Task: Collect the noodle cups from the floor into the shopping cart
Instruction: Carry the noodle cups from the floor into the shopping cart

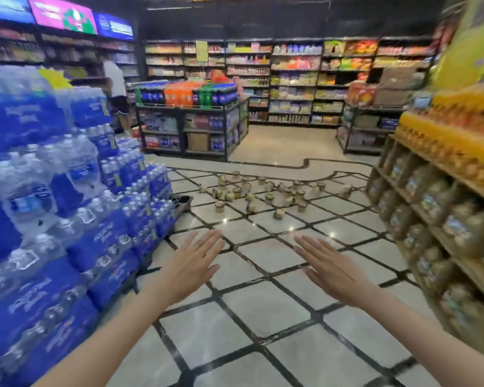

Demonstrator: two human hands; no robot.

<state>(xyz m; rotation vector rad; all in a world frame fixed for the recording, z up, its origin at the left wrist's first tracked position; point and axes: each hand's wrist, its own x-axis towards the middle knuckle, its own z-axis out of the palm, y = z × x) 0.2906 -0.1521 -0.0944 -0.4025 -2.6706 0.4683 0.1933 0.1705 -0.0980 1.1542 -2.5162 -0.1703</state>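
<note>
noodle cups [266, 191] scattered on floor [263, 317]; left hand [189, 270], right hand [331, 270] flat, empty.

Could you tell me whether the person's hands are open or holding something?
Open: the left hand and right hand show flat, straight fingers and hold nothing.

We see pale marble-look floor tiles [263, 317] gridded with black lines, blue-labelled clear water bottle packs [53, 219], tan-and-yellow noodle cups [266, 191], orange-topped bottles on the wooden shelf [444, 152], and pink, green and blue screens [65, 15].
</note>
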